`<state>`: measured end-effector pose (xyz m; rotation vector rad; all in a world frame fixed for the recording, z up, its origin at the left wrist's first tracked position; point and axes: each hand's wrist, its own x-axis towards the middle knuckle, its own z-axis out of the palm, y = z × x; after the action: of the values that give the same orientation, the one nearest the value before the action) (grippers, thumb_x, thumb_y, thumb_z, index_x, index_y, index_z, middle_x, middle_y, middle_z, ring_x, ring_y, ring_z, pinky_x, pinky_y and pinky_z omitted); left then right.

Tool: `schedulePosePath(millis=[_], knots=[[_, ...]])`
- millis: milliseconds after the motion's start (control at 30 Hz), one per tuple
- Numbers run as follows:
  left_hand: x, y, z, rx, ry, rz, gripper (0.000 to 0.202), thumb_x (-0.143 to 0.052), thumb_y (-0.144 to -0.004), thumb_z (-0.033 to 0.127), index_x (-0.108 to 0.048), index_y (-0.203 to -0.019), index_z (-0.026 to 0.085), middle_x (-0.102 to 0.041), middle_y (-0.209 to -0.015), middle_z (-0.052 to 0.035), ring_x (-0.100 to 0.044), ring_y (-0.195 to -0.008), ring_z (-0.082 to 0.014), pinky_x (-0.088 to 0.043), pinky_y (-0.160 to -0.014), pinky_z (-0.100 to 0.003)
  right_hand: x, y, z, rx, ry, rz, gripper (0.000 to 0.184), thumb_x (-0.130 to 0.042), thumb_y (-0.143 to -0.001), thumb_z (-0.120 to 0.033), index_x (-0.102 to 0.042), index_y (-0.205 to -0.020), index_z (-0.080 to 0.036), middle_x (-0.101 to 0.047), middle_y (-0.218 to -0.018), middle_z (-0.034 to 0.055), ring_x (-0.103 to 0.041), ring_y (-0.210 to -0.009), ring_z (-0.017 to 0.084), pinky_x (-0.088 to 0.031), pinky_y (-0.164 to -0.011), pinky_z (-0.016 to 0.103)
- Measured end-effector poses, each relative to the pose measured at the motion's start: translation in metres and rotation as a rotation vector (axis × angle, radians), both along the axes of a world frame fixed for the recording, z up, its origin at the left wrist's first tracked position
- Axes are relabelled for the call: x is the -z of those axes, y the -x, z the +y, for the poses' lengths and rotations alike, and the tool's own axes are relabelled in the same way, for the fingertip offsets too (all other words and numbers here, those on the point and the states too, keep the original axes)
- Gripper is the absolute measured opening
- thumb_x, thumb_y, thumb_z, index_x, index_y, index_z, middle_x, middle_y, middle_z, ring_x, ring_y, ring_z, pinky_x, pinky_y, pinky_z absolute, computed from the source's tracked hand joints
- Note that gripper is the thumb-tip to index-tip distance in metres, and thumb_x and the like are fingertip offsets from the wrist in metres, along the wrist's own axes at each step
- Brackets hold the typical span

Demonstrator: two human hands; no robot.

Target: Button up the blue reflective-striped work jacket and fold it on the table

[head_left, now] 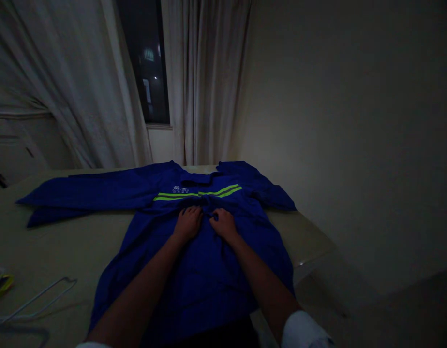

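A blue work jacket (205, 270) with two yellow-green chest stripes and a small white logo lies spread on the table, collar toward the window. Its left-hand sleeve stretches far out across the table, while the other sleeve bends off to the right. Just below the stripes, my left hand (189, 221) is closed on the front of the jacket. Close beside it, my right hand (222, 223) pinches the cloth along the middle front. The fabric bunches up between the two hands. Whether a button or zip is under the fingers is too dark to tell.
White wire hangers (38, 302) lie on the table (111, 241) at the lower left, near a yellow-and-black object (5, 285). Pale curtains (209, 87) and a dark window (145, 63) are behind. A wall (347, 145) rises on the right, past the table's edge.
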<state>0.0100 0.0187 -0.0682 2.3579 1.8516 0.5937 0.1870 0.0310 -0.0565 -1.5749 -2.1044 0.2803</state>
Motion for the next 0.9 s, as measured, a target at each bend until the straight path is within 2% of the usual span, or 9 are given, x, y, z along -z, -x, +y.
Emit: schedulePosePath(millis=[67,133,233,333,467,567,633,767,900], knots=[[-0.001,0.0,-0.011,0.058,-0.021,0.019,0.03,-0.04,-0.102,0.022,-0.067,-0.115,0.021,-0.07,-0.119,-0.0142,-0.061,-0.117,-0.0282,-0.045,-0.105,-0.043,-0.002,-0.003,-0.008,-0.007,0.013,-0.019,0.015,-0.064,-0.088,-0.019,-0.074,-0.099,-0.021,-0.074,-0.104,0.0095,-0.068,-0.1,0.024,-0.051,-0.091,0.033],[-0.003,0.0,-0.025,0.104,-0.016,0.03,0.024,-0.044,-0.099,0.021,-0.067,-0.108,0.022,-0.068,-0.112,-0.0118,-0.061,-0.109,-0.0266,-0.047,-0.097,-0.038,-0.003,-0.004,-0.026,-0.039,-0.026,-0.065,0.017,-0.069,-0.086,-0.025,-0.072,-0.103,-0.02,-0.073,-0.109,0.0113,-0.066,-0.107,0.026,-0.05,-0.091,0.035],[-0.009,-0.005,-0.041,0.121,0.044,0.055,0.021,-0.048,-0.096,0.019,-0.066,-0.106,0.021,-0.065,-0.114,-0.0116,-0.061,-0.104,-0.027,-0.049,-0.09,-0.038,-0.006,-0.003,-0.054,-0.075,-0.038,-0.14,0.032,-0.075,-0.083,-0.026,-0.067,-0.114,-0.021,-0.07,-0.115,0.012,-0.065,-0.107,0.028,-0.051,-0.088,0.036],[-0.017,-0.015,-0.048,0.059,0.124,0.103,0.023,-0.047,-0.094,0.014,-0.067,-0.104,0.02,-0.065,-0.112,-0.013,-0.063,-0.1,-0.0278,-0.048,-0.087,-0.04,-0.011,-0.007,-0.065,-0.016,0.044,-0.156,0.029,-0.065,-0.087,-0.017,-0.065,-0.115,-0.022,-0.073,-0.107,0.0118,-0.07,-0.094,0.027,-0.05,-0.081,0.037],[-0.013,-0.023,-0.055,-0.034,0.053,0.115,0.029,-0.045,-0.094,0.01,-0.067,-0.11,0.019,-0.065,-0.115,-0.0145,-0.061,-0.109,-0.0312,-0.046,-0.096,-0.046,-0.012,-0.026,-0.055,0.003,0.151,0.139,0.02,-0.066,-0.083,-0.016,-0.071,-0.102,-0.021,-0.077,-0.094,0.0075,-0.072,-0.089,0.025,-0.051,-0.081,0.035],[-0.008,-0.02,-0.059,0.061,0.035,0.065,0.03,-0.045,-0.094,0.01,-0.067,-0.111,0.021,-0.065,-0.117,-0.0145,-0.06,-0.11,-0.0306,-0.044,-0.101,-0.047,-0.006,-0.042,-0.046,-0.114,0.328,0.474,0.016,-0.065,-0.083,-0.019,-0.073,-0.095,-0.02,-0.077,-0.088,0.0014,-0.071,-0.085,0.02,-0.052,-0.078,0.03],[-0.007,-0.016,-0.062,0.139,0.061,0.038,0.032,-0.045,-0.093,0.011,-0.067,-0.113,0.023,-0.065,-0.121,-0.0135,-0.06,-0.111,-0.0308,-0.042,-0.105,-0.052,-0.003,-0.047,-0.045,-0.178,0.379,0.554,0.015,-0.063,-0.086,-0.023,-0.074,-0.095,-0.02,-0.076,-0.087,-0.0006,-0.07,-0.084,0.019,-0.053,-0.078,0.03],[-0.008,-0.008,-0.071,0.212,0.132,-0.052,0.028,-0.053,-0.092,0.021,-0.067,-0.117,0.025,-0.064,-0.127,-0.0134,-0.06,-0.118,-0.0332,-0.034,-0.113,-0.065,-0.008,-0.043,-0.062,-0.262,0.278,0.318,0.016,-0.07,-0.085,-0.026,-0.076,-0.1,-0.02,-0.073,-0.098,0.0038,-0.067,-0.095,0.022,-0.051,-0.09,0.035],[-0.003,0.003,-0.082,0.286,0.14,-0.188,0.034,-0.06,-0.09,0.027,-0.066,-0.124,0.025,-0.06,-0.141,-0.0117,-0.054,-0.133,-0.0315,-0.015,-0.124,-0.067,-0.021,-0.034,-0.089,-0.325,0.165,0.045,0.055,-0.083,-0.069,-0.019,-0.066,-0.121,-0.021,-0.064,-0.12,0.0082,-0.062,-0.11,0.026,-0.049,-0.095,0.036]])
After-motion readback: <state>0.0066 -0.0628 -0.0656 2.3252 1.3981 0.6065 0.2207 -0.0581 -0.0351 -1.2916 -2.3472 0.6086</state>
